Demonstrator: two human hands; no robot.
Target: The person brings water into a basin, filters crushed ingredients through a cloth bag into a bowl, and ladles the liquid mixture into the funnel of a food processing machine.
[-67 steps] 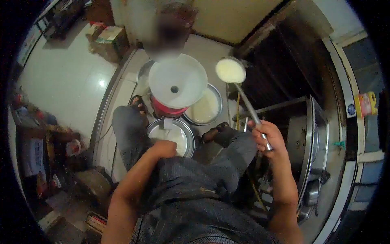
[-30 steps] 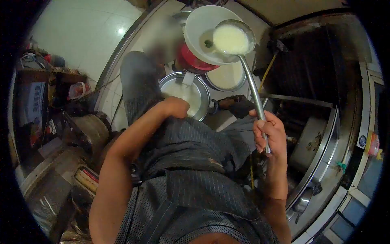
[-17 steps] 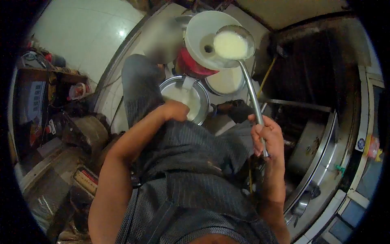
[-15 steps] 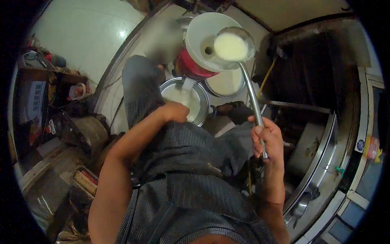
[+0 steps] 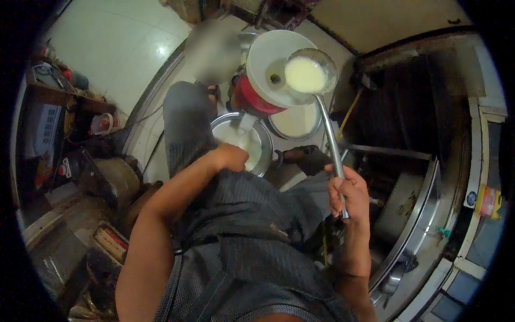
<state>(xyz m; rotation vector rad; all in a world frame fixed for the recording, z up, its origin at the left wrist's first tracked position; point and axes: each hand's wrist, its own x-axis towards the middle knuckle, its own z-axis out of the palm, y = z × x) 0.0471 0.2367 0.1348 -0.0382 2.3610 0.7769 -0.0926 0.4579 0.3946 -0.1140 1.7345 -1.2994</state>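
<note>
My right hand (image 5: 350, 189) is wrapped round the long metal handle of a ladle (image 5: 331, 137). Pale creamy liquid (image 5: 306, 74) fills its bowl, which is over the right side of a wide white hopper (image 5: 261, 56). That hopper sits on a red machine body (image 5: 252, 96) and has a dark hole at its bottom. Below the machine's pale spout (image 5: 247, 122) stands a metal pot (image 5: 266, 165) with whitish liquid inside. My left hand (image 5: 233, 158) is closed at the pot's near edge; whatever it grips is hidden. A second container (image 5: 296, 122) of creamy liquid is beside the machine.
To the right lies a low metal-framed unit (image 5: 413, 209), with a yellow hose or rod (image 5: 350, 114) behind it. At left is a cluttered shelf (image 5: 70, 91) with a small white tub (image 5: 104, 123). My knee (image 5: 185, 107) is close to the pot.
The whole view has shifted a little, so the hopper and pots appear slightly lower. The full ladle stays over the hopper, and my left hand keeps its place by the pot.
</note>
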